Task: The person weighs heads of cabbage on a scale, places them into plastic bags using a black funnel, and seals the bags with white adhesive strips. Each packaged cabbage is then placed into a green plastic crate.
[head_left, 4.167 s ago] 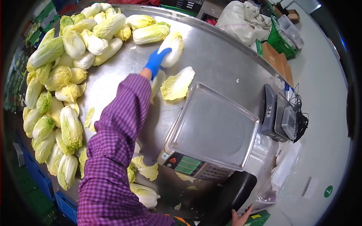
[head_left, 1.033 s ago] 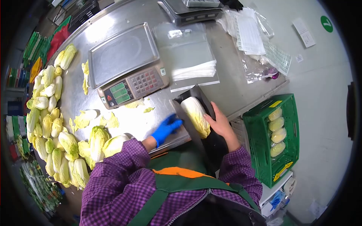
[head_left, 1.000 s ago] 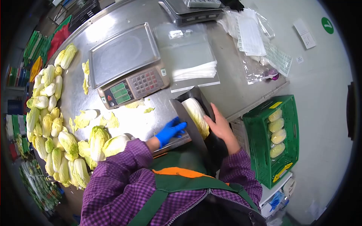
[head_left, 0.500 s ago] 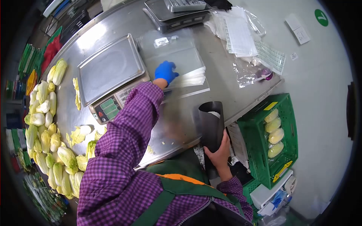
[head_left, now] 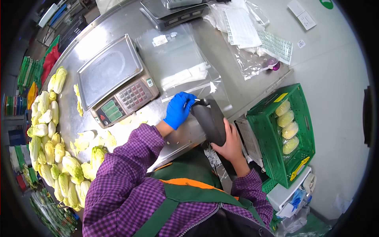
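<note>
Black sleeve [head_left: 209,123] sat in the curled right grip [head_left: 229,145], presumably to stay rolled; the left grip [head_left: 178,111] was pinched beside its mouth, contents unclear.

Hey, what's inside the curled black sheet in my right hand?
At the upper end of the black sheet, by your gloved left hand, I see only dark edges. The sheet itself covers whatever is inside, so I can't tell.

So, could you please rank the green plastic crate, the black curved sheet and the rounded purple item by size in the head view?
Green plastic crate (largest)
Black curved sheet
Rounded purple item (smallest)
</note>
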`<state>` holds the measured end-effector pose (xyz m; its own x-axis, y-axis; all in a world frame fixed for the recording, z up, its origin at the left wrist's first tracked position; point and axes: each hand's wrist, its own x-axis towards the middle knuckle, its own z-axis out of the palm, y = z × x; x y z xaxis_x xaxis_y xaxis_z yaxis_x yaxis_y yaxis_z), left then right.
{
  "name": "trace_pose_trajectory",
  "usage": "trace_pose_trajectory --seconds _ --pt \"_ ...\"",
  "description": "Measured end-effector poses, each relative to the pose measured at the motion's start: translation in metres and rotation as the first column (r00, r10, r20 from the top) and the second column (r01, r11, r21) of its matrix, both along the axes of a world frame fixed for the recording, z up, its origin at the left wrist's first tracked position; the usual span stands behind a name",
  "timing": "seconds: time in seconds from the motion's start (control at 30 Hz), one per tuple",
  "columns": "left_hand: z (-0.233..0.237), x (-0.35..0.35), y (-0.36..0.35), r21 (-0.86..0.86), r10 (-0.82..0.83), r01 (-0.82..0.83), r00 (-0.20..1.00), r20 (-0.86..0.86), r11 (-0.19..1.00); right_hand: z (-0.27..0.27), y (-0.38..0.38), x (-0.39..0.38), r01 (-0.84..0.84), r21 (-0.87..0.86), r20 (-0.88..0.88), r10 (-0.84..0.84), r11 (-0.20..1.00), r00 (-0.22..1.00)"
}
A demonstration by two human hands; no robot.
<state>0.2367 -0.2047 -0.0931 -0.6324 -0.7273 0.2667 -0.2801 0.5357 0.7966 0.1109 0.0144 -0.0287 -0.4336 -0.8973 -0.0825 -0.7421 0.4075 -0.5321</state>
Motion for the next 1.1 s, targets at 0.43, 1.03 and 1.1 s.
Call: trace_pose_trajectory --seconds 0.43,1.03,1.1 --pt "-0.005 0.003 0.031 0.93 0.584 -0.248 0.81 0.046 0.272 -0.01 -0.07 0.046 0.152 -0.026 0.153 -0.146 0.988 0.977" --pt "-0.032 0.102 0.088 0.427 0.145 -0.069 0.978 -0.149 0.902 -0.084 -0.013 0.028 0.295 -0.129 0.234 -0.26 0.947 0.937" --pt "-0.025 0.132 0.12 0.457 0.004 0.087 0.981 -0.194 0.885 -0.08 0.023 0.046 0.279 -0.115 0.333 -0.228 0.953 0.915"
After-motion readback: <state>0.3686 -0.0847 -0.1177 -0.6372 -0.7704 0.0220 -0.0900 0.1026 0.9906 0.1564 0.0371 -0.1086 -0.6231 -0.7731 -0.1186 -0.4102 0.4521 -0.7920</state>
